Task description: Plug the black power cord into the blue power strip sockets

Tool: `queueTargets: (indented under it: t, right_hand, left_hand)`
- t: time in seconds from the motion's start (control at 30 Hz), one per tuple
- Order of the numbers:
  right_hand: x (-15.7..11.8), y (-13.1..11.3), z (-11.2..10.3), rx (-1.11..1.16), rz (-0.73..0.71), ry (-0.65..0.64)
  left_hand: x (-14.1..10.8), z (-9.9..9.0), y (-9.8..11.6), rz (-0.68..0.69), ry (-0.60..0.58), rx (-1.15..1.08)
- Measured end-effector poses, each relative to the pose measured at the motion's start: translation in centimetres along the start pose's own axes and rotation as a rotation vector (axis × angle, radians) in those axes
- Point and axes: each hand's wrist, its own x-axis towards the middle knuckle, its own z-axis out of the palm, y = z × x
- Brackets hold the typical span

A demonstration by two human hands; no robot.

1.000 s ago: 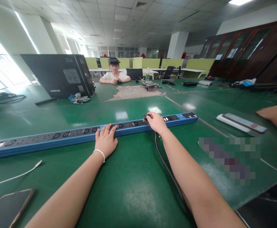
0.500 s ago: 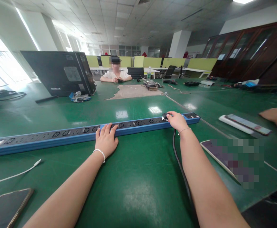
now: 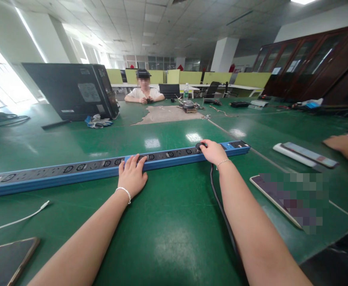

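A long blue power strip [image 3: 181,158] with a row of black sockets lies across the green table. Over its middle rests my left hand [image 3: 133,173], fingers spread on the top face and the thumb side at the front edge. My right hand [image 3: 214,151] pinches a black power plug [image 3: 200,147] over the strip's right part. From this hand a black cord [image 3: 218,200] runs down along my forearm. The plug's underside is hidden, so I cannot tell whether its pins are in a socket.
Phones lie at lower left [image 3: 11,258] and right [image 3: 277,200]. A white cable [image 3: 21,222] lies at left. Gloves [image 3: 98,121] sit by a black computer case [image 3: 69,91]. Across the table sits a person [image 3: 144,93]; another person's hand [image 3: 339,143] rests at right.
My right hand has shifted slightly left along the strip with the plug, which now sits lower and more upright, its pins out of sight. My left hand stays on the strip.
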Motion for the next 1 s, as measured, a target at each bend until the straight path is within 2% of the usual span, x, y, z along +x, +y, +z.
queueTargets:
  t: [0.37,0.57,0.8,1.0]
  right_hand:
    - [-0.7,-1.9,0.1,-0.151,0.015,-0.058]
    - [-0.8,-2.2,-0.1,-0.233,0.019,-0.111]
    - [-1.0,-2.4,-0.2,-0.295,-0.015,-0.125]
    - [-1.7,-2.3,0.3,-0.308,0.010,-0.081]
  left_hand:
    - [0.0,0.1,-0.1,0.008,0.001,0.007]
    - [0.0,0.1,-0.1,0.015,0.013,0.009]
    - [0.0,0.0,-0.1,0.008,0.001,0.007]
    - [0.0,-0.1,0.0,-0.002,-0.006,0.004]
